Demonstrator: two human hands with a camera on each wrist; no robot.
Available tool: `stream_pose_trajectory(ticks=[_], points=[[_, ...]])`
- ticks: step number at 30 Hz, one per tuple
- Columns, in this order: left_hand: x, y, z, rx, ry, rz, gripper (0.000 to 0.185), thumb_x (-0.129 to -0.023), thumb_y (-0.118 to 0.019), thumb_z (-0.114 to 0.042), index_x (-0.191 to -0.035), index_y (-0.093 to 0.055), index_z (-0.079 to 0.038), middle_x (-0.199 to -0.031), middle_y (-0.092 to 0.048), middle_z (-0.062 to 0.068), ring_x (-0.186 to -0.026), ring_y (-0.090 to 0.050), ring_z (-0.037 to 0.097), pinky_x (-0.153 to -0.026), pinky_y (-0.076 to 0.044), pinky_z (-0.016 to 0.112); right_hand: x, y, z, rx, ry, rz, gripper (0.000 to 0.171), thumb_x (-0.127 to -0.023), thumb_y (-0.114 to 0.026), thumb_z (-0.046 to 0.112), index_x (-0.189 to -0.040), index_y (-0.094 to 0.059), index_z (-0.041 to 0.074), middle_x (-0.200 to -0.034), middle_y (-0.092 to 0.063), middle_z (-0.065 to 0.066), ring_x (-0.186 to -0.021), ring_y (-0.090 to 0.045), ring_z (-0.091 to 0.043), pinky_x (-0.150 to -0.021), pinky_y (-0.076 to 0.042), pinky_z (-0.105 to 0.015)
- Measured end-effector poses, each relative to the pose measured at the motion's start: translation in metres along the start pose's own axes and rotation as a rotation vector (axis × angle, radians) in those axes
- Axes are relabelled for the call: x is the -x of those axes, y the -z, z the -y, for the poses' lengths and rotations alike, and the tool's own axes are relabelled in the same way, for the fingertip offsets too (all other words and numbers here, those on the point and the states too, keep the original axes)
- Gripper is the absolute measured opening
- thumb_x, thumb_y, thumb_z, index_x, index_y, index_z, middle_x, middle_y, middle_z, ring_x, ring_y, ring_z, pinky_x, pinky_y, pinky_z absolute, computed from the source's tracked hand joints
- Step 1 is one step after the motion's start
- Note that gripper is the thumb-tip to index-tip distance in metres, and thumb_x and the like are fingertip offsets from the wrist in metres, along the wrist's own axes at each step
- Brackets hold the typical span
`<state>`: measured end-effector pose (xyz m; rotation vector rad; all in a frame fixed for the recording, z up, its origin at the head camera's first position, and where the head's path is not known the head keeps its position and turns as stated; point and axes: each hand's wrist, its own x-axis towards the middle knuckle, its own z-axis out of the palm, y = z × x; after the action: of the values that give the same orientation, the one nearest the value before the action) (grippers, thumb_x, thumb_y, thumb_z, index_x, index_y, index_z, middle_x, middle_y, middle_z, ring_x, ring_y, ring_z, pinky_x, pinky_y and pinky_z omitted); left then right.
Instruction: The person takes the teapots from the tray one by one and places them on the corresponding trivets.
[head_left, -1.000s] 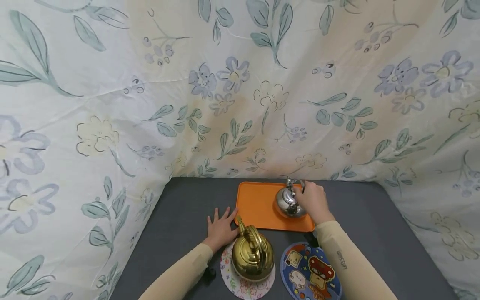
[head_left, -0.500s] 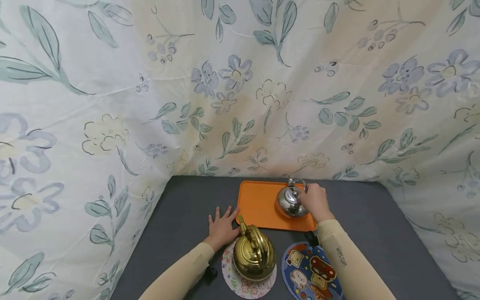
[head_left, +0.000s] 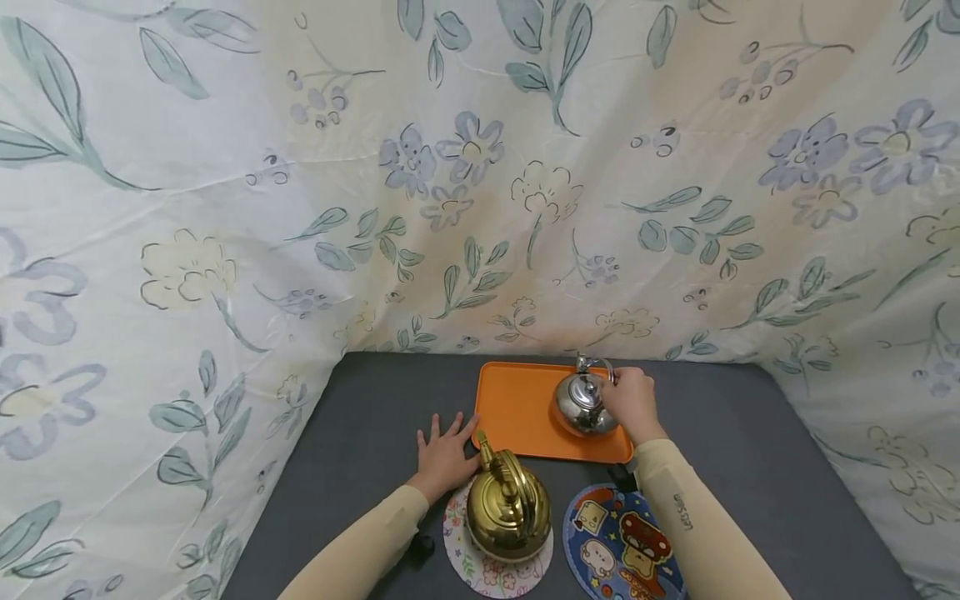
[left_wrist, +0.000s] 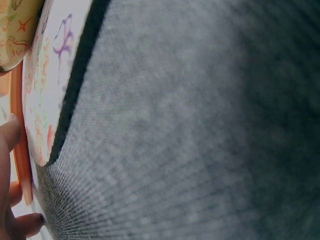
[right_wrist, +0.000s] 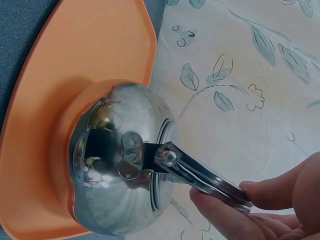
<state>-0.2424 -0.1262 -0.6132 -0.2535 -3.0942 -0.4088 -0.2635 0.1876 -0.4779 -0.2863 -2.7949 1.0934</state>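
Barely anything has shifted: right hand (head_left: 632, 402) still pinches the handle (right_wrist: 202, 172) of the steel kettle (head_left: 581, 405) on the orange tray's (head_left: 517, 408) far right, left hand (head_left: 442, 457) flat, fingers spread, on grey tabletop (head_left: 360, 450); kettle looks rigid, slick, prob. light, best taken by handle; floral sheets all round.

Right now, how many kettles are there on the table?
2. A silver kettle stands on the orange tray, its handle held by the right hand. A gold kettle sits on the floral mat, near the left hand.
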Motion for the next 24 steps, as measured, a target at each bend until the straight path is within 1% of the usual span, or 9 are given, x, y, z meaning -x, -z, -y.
stream_pose_trajectory(ticks=[5, 9, 11, 14, 16, 20, 24], points=[[0.0, -0.002, 0.001, 0.003, -0.004, 0.0, 0.075, -0.092, -0.06, -0.064, -0.157, -0.036, -0.039, -0.162, -0.037, 0.002, -0.151, -0.019, 0.05, -0.112, -0.018, 0.077, 0.003, 0.0, -0.005, 0.012, 0.026, -0.044, 0.02, -0.098, -0.058, 0.011, -0.094, -0.07, -0.004, -0.067, -0.061, -0.009, -0.057, -0.053, -0.021, -0.05, -0.041, -0.029], [0.0, -0.003, 0.002, 0.006, -0.015, -0.001, 0.075, -0.092, -0.06, -0.064, -0.158, -0.035, -0.038, -0.162, -0.037, 0.003, -0.151, -0.019, 0.05, -0.112, -0.018, 0.077, 0.005, 0.001, -0.007, 0.019, 0.061, -0.081, 0.021, -0.097, -0.061, 0.012, -0.084, -0.068, -0.002, -0.061, -0.057, -0.007, -0.055, -0.05, -0.021, -0.049, -0.039, -0.03], [0.0, -0.003, 0.003, 0.0, -0.019, -0.005, 0.076, -0.091, -0.06, -0.064, -0.158, -0.035, -0.038, -0.162, -0.038, 0.003, -0.151, -0.019, 0.05, -0.112, -0.019, 0.077, 0.007, 0.002, -0.006, 0.015, 0.072, -0.088, 0.021, -0.097, -0.061, 0.012, -0.083, -0.068, -0.001, -0.058, -0.055, -0.006, -0.054, -0.049, -0.021, -0.049, -0.038, -0.031], [0.001, -0.001, 0.004, -0.006, -0.016, -0.009, 0.076, -0.091, -0.061, -0.065, -0.158, -0.035, -0.038, -0.162, -0.038, 0.003, -0.151, -0.02, 0.05, -0.112, -0.02, 0.076, 0.008, 0.005, -0.004, 0.011, 0.083, -0.093, 0.019, -0.097, -0.06, 0.012, -0.087, -0.069, -0.002, -0.058, -0.054, -0.005, -0.054, -0.048, -0.021, -0.049, -0.038, -0.031], [0.001, 0.001, 0.004, -0.008, -0.012, -0.006, 0.076, -0.092, -0.06, -0.065, -0.158, -0.035, -0.039, -0.162, -0.037, 0.002, -0.151, -0.02, 0.05, -0.113, -0.019, 0.076, 0.009, 0.007, -0.001, 0.009, 0.087, -0.093, 0.019, -0.097, -0.059, 0.012, -0.092, -0.07, -0.003, -0.061, -0.057, -0.005, -0.056, -0.049, -0.02, -0.05, -0.038, -0.03], [0.001, 0.003, 0.004, -0.004, -0.014, 0.003, 0.076, -0.092, -0.058, -0.066, -0.158, -0.034, -0.039, -0.162, -0.037, 0.002, -0.151, -0.019, 0.049, -0.113, -0.019, 0.076, 0.014, 0.014, 0.002, 0.02, 0.08, -0.101, 0.02, -0.097, -0.058, 0.012, -0.092, -0.07, -0.003, -0.064, -0.06, -0.007, -0.057, -0.049, -0.02, -0.05, -0.038, -0.03], [0.0, 0.003, 0.003, -0.008, -0.017, 0.01, 0.076, -0.092, -0.058, -0.067, -0.158, -0.034, -0.039, -0.162, -0.037, 0.002, -0.152, -0.019, 0.049, -0.113, -0.019, 0.076, 0.021, 0.022, 0.002, 0.021, 0.075, -0.102, 0.022, -0.098, -0.058, 0.013, -0.098, -0.071, -0.004, -0.073, -0.067, -0.012, -0.057, -0.053, -0.02, -0.05, -0.04, -0.03]])
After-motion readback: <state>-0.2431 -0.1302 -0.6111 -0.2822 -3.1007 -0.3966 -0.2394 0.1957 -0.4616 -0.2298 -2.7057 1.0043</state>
